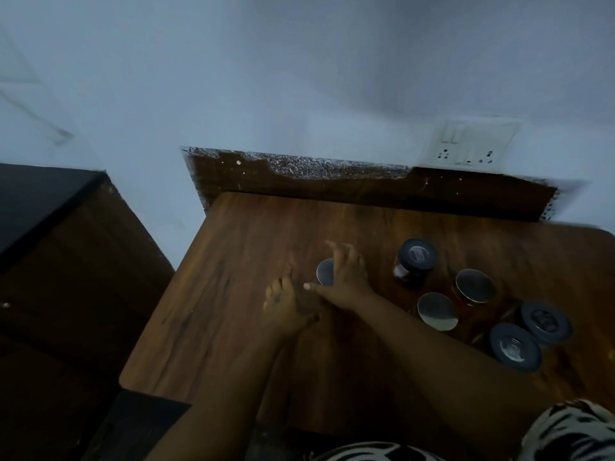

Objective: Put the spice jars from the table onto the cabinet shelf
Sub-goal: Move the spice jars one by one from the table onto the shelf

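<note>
Several spice jars stand on the right half of a wooden table (216, 294). One with a silver lid (324, 271) stands apart at the table's middle. My right hand (349, 277) holds it, thumb at its near side and fingers along its far right side. Just left of it, my left hand (283, 302) hovers low over the table with straight, spread fingers, holding nothing. The other jars cluster to the right: a dark-lidded one (416, 257), two silver-lidded ones (474, 286) (437, 311), and two more dark-lidded ones (514, 347) (544, 322). The picture is blurred.
A dark wooden cabinet (73, 261) with a black top stands left of the table, across a narrow gap. A brown backboard (332, 191) runs along the wall behind the table, with a white socket panel (472, 143) above it.
</note>
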Demonstrator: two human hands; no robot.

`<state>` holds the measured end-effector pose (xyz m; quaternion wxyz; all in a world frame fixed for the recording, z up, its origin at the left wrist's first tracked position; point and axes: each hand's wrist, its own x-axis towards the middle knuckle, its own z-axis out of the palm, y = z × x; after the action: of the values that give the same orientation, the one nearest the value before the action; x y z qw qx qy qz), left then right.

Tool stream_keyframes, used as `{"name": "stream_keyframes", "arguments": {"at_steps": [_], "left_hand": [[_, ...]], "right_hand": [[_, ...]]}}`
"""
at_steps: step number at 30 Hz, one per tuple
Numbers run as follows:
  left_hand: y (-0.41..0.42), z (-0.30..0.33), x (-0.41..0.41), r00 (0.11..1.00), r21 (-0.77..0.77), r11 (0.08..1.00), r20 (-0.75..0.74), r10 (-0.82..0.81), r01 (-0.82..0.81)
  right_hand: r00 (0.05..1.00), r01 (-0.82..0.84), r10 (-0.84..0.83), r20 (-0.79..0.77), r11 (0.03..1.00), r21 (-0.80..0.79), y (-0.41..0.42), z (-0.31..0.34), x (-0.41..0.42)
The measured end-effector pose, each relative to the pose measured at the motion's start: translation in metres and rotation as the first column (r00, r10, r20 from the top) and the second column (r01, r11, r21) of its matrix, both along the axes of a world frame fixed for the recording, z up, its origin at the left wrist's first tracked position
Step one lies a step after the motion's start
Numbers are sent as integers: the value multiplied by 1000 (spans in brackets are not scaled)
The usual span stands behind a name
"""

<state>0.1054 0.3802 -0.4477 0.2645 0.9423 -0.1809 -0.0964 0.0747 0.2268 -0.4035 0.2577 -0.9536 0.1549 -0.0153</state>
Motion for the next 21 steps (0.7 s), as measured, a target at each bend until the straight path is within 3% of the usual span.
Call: {"name": "stream_keyframes", "arguments": {"at_steps": [2, 6, 11, 16, 19, 21], "left_hand": [[0, 4, 10, 999, -13, 999, 2, -33, 33], [2, 8, 26, 995, -5, 997, 51, -81, 81], [11, 17, 41, 993, -71, 990, 11, -119, 120], [2, 16, 50, 952, -340, 932, -225, -209, 125], [-15, 20, 53, 923, -495, 858, -249, -294, 139], [-26, 27, 55, 910, -593, 803, -295, -293, 66]], "right_hand": [[1000, 6, -6, -8, 1000, 13, 6, -1, 11], [980, -68, 55, -191, 996, -63, 0, -3, 24], [992, 18, -17, -125, 1000, 7, -16, 7, 30], [992, 129, -128, -15, 980, 153, -32, 43, 36], [993, 111, -118, 25, 975, 195, -40, 79, 45], [989, 114, -131, 74, 974, 196, -46, 94, 48]]}}
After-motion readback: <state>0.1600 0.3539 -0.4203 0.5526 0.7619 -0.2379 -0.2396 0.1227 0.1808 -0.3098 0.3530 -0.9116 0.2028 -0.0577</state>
